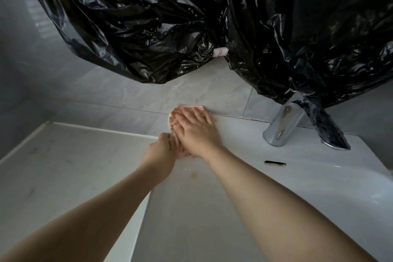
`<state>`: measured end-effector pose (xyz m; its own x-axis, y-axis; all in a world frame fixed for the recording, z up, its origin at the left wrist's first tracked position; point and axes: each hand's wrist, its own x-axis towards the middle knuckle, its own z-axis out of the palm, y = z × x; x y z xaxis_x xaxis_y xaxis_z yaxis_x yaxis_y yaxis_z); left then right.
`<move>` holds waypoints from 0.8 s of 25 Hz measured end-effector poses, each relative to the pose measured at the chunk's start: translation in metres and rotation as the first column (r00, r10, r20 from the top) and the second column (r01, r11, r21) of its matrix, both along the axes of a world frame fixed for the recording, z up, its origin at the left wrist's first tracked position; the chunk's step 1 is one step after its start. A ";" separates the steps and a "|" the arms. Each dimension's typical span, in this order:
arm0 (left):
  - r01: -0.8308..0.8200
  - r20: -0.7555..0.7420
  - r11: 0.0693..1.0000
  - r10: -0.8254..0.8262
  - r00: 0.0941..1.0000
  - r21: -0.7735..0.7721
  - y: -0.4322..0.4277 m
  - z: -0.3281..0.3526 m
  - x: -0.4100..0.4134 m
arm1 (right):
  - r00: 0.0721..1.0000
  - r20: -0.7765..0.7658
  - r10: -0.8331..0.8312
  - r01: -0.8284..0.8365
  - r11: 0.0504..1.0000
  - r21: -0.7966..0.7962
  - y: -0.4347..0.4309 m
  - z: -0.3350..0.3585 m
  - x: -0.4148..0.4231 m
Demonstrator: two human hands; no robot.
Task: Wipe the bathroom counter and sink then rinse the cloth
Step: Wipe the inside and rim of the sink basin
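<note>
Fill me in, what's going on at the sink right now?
A person is wiping the back ledge of the sink, by the wall tiles. The right hand presses flat on a pink cloth while the left hand grips its near end. The chrome tap stands to the right, untouched, partly under hanging black plastic sheeting. A small dark object lies on the sink rim.
</note>
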<state>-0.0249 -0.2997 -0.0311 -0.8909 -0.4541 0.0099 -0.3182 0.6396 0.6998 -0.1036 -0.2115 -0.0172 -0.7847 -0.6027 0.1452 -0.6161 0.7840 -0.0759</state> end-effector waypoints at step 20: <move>0.034 0.052 0.995 -0.029 0.998 -0.094 0.004 0.005 0.001 | 0.937 -0.101 -0.334 0.317 0.935 -0.158 0.105 -0.020 -0.005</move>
<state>-0.0240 -0.2953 -0.0260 -0.9052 -0.4249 0.0066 -0.3300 0.7126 0.6191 -0.1082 -0.1065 -0.0377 -0.9048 -0.2844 0.3169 -0.3401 0.9305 -0.1362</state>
